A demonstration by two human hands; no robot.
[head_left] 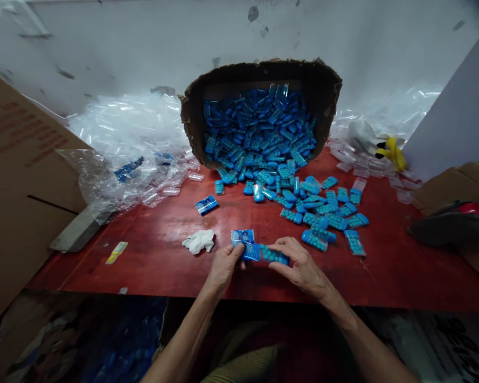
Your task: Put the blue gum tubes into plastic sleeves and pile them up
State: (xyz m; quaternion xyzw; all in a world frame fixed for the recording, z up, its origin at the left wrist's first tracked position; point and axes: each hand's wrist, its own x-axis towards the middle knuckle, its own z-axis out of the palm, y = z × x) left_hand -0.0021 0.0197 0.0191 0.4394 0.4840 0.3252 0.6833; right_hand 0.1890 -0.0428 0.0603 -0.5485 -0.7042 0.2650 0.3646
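My left hand (224, 264) pinches a small blue printed card (243, 242) near the front edge of the red table (151, 266). My right hand (299, 263) grips a clear case of blue pellets (273, 255), its end touching the card. A heap of the same blue cases (315, 205) spills across the table from a torn cardboard box (323, 90) lying on its side at the back. One more blue card (206, 204) lies alone to the left of the heap.
A crumpled white cloth (199, 240) lies left of my hands. Clear plastic bags of empty cases (127, 143) pile up at the back left, loose clear cases (363, 165) at the back right. Large cartons (19, 175) stand left, a red-and-black tool (455, 221) right.
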